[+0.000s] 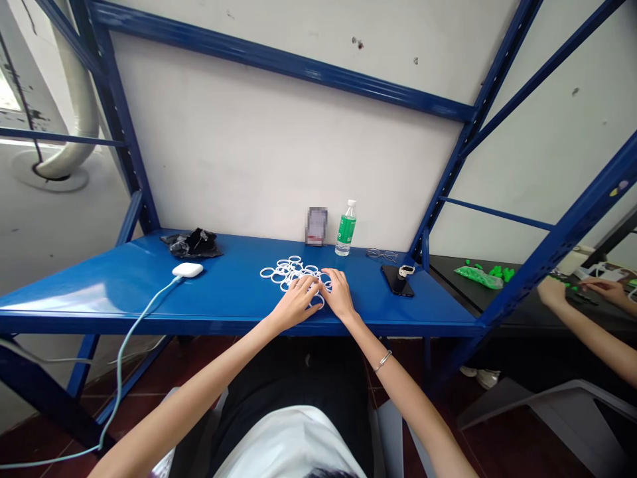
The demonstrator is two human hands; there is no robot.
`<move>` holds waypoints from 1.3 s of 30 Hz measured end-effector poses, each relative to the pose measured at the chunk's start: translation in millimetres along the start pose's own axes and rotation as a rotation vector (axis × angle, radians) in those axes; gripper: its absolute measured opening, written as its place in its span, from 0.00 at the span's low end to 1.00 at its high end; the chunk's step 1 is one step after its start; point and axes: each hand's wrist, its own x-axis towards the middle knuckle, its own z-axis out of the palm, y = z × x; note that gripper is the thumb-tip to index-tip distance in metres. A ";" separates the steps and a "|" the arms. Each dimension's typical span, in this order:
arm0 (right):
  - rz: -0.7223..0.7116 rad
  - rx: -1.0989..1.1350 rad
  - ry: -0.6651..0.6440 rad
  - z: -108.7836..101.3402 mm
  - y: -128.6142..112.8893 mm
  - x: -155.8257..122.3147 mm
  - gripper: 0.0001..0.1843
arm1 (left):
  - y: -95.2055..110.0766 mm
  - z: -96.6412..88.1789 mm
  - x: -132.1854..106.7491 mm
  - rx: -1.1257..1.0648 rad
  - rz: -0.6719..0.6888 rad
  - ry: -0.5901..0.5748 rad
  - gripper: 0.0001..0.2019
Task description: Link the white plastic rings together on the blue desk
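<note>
A heap of several white rings (287, 269) lies on the blue shelf table (239, 299) near its middle. My left hand (297, 297) rests on the near edge of the heap, fingers bent over rings and pressed toward my right hand. My right hand (337, 292) lies beside it, fingers stretched forward over the rings, wrist wearing a thin bracelet (382, 360). The fingertips of both hands meet over a ring; whether either one grips it I cannot make out.
A white charger with cable (188, 269), black crumpled bag (193, 243), green-labelled bottle (346, 229), small card (316, 226), glasses (382, 254), phone with watch (397, 279). Blue frame posts flank the table. At right another person's hands (592, 291) work near green parts (480, 274).
</note>
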 end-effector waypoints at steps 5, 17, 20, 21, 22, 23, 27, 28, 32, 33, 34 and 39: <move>-0.029 0.057 0.027 -0.4 -3.3 -0.2 0.16 | -1.9 1.4 0.1 0.024 -0.119 0.124 0.14; -0.164 0.176 0.038 -3.2 -9.6 -2.0 0.16 | -13.1 -3.7 -0.5 -0.273 -0.273 0.242 0.16; -0.195 0.185 0.005 -4.4 -12.6 -2.9 0.17 | -19.0 0.2 0.7 -0.286 -0.258 0.269 0.13; -0.198 0.192 -0.001 -4.5 -12.9 -2.9 0.17 | -20.2 1.3 1.0 -0.285 -0.249 0.280 0.13; -0.200 0.201 -0.005 -4.5 -13.0 -2.9 0.17 | -20.8 2.0 1.3 -0.285 -0.241 0.292 0.13; -0.202 0.210 -0.009 -4.3 -12.9 -2.8 0.17 | -21.0 2.3 1.6 -0.289 -0.234 0.300 0.13; -0.187 0.243 -0.065 -3.4 -12.0 -2.6 0.19 | -18.1 -1.0 2.2 -0.324 -0.219 0.305 0.12; -0.177 0.243 -0.086 -3.5 -11.9 -2.6 0.19 | -17.0 -2.3 2.2 -0.335 -0.218 0.301 0.12; -0.159 0.195 -0.139 -3.9 -11.9 -3.0 0.20 | -14.4 -5.8 2.0 -0.365 -0.219 0.273 0.12; -0.164 0.177 -0.139 -3.8 -11.6 -3.0 0.20 | -14.1 -6.2 1.9 -0.371 -0.218 0.264 0.12; -0.173 0.160 -0.135 -3.4 -11.2 -3.0 0.20 | -14.0 -6.5 1.9 -0.377 -0.217 0.257 0.12; -0.222 0.114 -0.123 -0.7 -8.2 -3.0 0.20 | -13.4 -8.8 1.6 -0.427 -0.216 0.232 0.14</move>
